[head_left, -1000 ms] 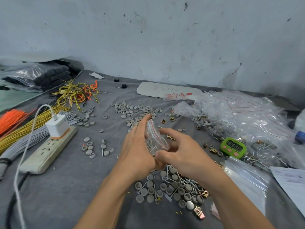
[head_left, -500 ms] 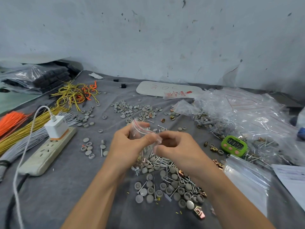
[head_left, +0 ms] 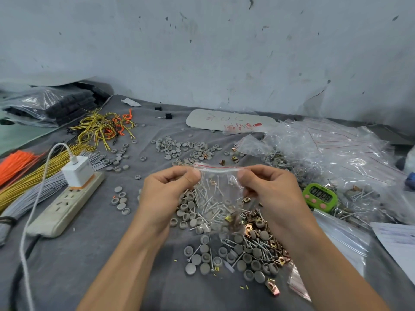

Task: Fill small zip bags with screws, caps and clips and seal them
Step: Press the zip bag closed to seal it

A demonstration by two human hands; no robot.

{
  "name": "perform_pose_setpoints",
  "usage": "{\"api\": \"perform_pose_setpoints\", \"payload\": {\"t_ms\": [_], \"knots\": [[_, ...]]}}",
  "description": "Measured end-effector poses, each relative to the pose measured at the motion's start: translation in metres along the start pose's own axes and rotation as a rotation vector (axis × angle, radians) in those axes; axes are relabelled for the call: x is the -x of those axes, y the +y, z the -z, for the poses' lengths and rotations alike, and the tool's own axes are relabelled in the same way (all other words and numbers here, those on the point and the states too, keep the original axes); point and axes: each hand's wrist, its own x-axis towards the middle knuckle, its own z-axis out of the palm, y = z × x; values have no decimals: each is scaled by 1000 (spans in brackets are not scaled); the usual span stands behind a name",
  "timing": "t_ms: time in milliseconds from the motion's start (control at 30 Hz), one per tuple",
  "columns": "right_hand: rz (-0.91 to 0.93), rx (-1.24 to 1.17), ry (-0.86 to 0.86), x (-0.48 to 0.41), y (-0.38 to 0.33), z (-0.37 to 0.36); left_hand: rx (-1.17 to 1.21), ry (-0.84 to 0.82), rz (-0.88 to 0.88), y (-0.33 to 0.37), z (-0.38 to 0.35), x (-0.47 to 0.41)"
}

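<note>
A small clear zip bag (head_left: 219, 194) with a red line along its top hangs between my hands above the table. My left hand (head_left: 167, 194) pinches its top left corner and my right hand (head_left: 269, 191) pinches its top right corner. Screws, grey caps and a brass clip sit in the bag's lower part. Beneath it lies a loose pile of grey caps, screws and brass clips (head_left: 242, 250) on the grey cloth.
A power strip (head_left: 67, 205) with a white charger lies at the left, beside bundles of yellow, grey and orange ties (head_left: 24, 173). More grey caps (head_left: 184, 149) are scattered further back. A heap of filled bags (head_left: 332, 158) and a green timer (head_left: 320, 197) sit at the right.
The bag has turned from a bunched shape to hanging flat. My hands have moved apart along its top edge, each now at one corner.
</note>
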Motion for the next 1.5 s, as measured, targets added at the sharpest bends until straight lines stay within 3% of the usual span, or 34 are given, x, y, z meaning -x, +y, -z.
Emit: {"api": "perform_pose_setpoints", "payload": {"t_ms": [267, 500, 667, 800, 1100, 1300, 1500], "knots": [[-30, 58, -51, -4, 1, 14, -52, 44, 48, 0, -4, -1], [-103, -114, -79, -6, 3, 11, -114, 133, 66, -6, -10, -1], [-79, -40, -57, -5, 7, 3, -97, 20, 101, -7, -17, 3], [-23, 41, -56, -1, 11, -6, -101, 32, 119, -8, -24, 2], [-18, -3, 1, -1, 10, -12, -49, -27, 129, -6, -30, 5], [26, 62, -79, 3, 10, -17, -87, -49, 87, -8, -32, 5], [-47, -15, 12, -1, 10, -12, -69, -59, 105, -7, -23, 4]]}}
